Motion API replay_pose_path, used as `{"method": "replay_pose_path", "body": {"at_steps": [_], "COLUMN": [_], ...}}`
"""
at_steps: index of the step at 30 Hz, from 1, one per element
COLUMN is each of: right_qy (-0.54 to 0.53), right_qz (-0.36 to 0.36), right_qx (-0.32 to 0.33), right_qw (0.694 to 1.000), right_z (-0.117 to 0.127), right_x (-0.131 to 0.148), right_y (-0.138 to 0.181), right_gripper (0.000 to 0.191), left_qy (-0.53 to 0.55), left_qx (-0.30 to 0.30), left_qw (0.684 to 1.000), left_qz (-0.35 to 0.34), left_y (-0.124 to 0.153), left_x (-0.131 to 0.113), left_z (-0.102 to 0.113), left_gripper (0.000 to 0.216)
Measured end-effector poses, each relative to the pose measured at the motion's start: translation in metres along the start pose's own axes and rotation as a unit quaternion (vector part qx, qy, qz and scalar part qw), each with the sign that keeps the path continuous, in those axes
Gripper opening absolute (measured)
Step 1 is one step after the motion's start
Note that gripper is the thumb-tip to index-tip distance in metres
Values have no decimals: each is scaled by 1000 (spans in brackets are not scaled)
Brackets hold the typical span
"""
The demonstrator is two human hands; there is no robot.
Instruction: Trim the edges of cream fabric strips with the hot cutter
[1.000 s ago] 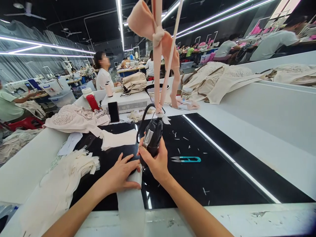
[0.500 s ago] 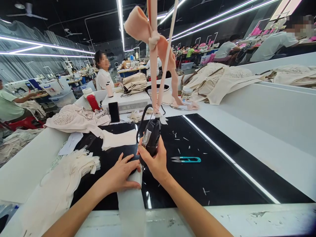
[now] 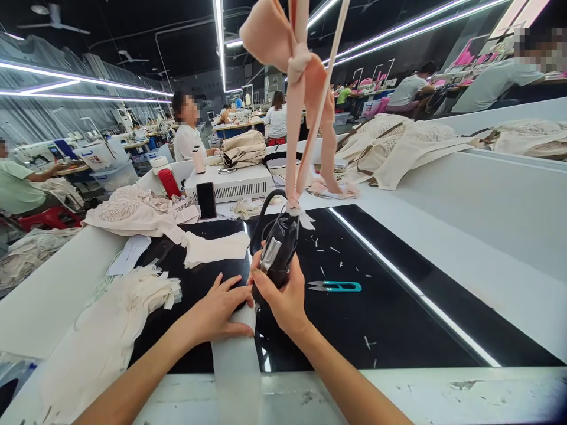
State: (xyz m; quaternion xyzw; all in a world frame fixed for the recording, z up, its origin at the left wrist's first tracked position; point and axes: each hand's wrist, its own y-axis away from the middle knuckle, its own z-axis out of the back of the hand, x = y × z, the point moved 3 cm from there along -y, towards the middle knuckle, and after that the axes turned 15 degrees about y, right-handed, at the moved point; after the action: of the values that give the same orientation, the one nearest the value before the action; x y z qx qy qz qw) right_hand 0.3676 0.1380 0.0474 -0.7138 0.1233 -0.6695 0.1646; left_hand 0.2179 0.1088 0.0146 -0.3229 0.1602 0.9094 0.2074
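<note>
My right hand is wrapped round a black handheld electric trimmer, tilted over the black table panel. Its lower end is hidden behind my fingers. Peach fabric straps, knotted together, hold the trimmer from above. My left hand lies with fingers spread on a pale fabric strip, which runs toward me over the table's front edge. The left fingertips are close beside the trimmer's lower end. Teal thread snips rest to the right of my right hand.
A stack of cream fabric pieces lies at the left. A cream garment, a phone and a red bottle are farther back. More garments rest back right. Small scraps dot the panel. Co-workers sit beyond.
My right hand has moved the trimmer slightly to the right and tilted it, and the peach straps have swung right with it. My left hand stays in place on the strip.
</note>
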Motion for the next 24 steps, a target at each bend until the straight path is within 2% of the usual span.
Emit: {"method": "replay_pose_path", "body": {"at_steps": [8,15,24], "right_qy": [24,-20,-10], "right_qz": [16,-3,-5], "right_qx": [0,17,20], "right_qw": [1000,1000,1000], "right_z": [1,1,-2], "right_x": [5,4,7], "right_y": [0,11,13], "right_gripper": [24,25,25], "left_qy": [0,-7,-2], "left_qx": [-3,-14,-8], "left_qw": [1000,1000,999], "left_qz": [-19,-27,-31], "left_y": [0,0,1], "left_x": [2,2,4], "left_z": [-1,-1,0], "left_gripper": [44,49,68]}}
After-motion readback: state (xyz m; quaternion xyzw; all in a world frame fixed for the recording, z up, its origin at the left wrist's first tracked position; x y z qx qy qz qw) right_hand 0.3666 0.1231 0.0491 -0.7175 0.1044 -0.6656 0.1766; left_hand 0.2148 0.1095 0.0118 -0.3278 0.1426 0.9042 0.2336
